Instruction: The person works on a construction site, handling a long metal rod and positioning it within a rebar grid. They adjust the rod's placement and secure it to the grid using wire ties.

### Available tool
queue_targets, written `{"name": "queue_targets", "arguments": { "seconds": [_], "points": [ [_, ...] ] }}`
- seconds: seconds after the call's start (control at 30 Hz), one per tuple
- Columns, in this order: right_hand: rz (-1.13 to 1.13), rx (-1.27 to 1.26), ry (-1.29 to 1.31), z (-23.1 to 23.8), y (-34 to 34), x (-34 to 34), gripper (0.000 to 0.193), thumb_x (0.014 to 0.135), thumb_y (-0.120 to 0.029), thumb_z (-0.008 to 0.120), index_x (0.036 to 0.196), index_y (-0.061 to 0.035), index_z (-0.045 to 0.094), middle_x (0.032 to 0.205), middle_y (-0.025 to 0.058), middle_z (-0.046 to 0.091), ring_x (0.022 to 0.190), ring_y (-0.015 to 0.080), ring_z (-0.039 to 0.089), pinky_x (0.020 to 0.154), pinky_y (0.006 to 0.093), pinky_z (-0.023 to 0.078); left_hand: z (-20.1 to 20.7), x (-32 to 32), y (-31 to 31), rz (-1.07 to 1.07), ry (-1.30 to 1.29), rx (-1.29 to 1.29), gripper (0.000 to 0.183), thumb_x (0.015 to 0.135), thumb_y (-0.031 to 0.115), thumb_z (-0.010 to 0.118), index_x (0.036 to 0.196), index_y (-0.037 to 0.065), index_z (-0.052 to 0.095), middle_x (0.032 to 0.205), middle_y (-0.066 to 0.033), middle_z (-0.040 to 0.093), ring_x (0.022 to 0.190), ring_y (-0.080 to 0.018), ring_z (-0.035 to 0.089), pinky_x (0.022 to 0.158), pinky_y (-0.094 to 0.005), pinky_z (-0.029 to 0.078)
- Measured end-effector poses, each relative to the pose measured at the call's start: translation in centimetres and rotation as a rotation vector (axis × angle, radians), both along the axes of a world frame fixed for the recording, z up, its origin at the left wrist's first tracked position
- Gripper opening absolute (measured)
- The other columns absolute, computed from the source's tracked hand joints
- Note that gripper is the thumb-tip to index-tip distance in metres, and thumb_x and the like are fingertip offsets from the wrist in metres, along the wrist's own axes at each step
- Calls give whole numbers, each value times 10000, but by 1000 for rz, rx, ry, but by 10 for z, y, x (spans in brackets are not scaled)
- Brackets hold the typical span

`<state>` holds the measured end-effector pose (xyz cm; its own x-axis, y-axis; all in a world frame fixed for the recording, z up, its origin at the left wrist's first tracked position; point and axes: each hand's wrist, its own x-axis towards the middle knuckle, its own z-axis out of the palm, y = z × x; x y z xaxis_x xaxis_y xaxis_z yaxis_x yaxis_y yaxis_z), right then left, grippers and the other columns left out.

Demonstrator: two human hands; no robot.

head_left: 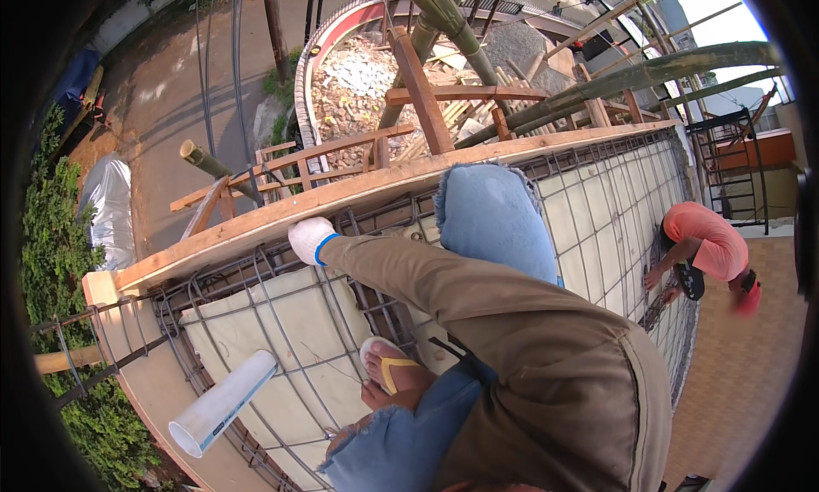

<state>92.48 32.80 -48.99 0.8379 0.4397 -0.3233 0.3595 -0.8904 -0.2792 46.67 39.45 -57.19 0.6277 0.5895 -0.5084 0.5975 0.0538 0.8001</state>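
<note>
My right hand [310,241], in a white knitted glove with a blue cuff, reaches out at the end of a brown sleeve. Its fingers are curled in against the inner side of the long timber edge board [384,183], over the rebar along it; what they grip is hidden. My left hand is out of view. Under me lies a grid of tied steel rebar [597,210] over pale sheets [273,308]. My foot in a yellow-strapped flip-flop [394,371] rests on it, beside my jeans-clad knees. A white plastic pipe [223,402] stands up through the grid nearby.
At the right, a co-worker in an orange shirt [708,236] bends over the rebar. Bamboo poles [674,69] and timber braces [418,91] rise beyond the edge board. Far below are a road [162,133] and a rubble-filled round bed [358,82]. Trees [60,210] stand left.
</note>
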Motion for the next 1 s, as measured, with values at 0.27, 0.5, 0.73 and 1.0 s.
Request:
{"name": "queue_targets", "arguments": {
  "seconds": [0.27, 0.5, 0.73, 1.0],
  "points": [
    [38, -8, 19, 5, -1, 5, 234, 843, -133, 627, 1017, -11, 726, 942, 208, 752, 881, 356, 747, 735, 479, 594, -6, -10, -13, 104, -28, 64, 448, 1079, 287, 462, 837, -73, 571, 717, -133, 594, 688, -213, 483, 662, -373, 448],
    [50, 118, -14, 2, -7, 4, 204, 833, -131, 613, 972, -5, 692, 867, 217, 727, 841, 385, 730, 738, 489, 586, 9, 1, -6, -40, -12, 0, 459, 1080, 290, 455, 820, -73, 563, 701, -128, 578, 682, -197, 469, 637, -379, 438],
    [28, 132, 6, -7, -11, 4, 180, 834, -138, 609, 946, -28, 698, 885, 206, 736, 851, 372, 732, 741, 477, 585, 30, 12, -7, -47, 40, 101, 464, 1080, 289, 452, 785, -56, 546, 657, -102, 533, 658, -173, 452, 603, -374, 416],
    [62, 61, 27, 8, -14, 8, 215, 849, -148, 596, 960, -45, 747, 964, 195, 753, 907, 356, 740, 801, 459, 595, 13, 5, -5, -6, -45, -92, 468, 1080, 289, 451, 757, -40, 538, 608, -76, 484, 619, -154, 433, 579, -367, 396]
  ]
}}
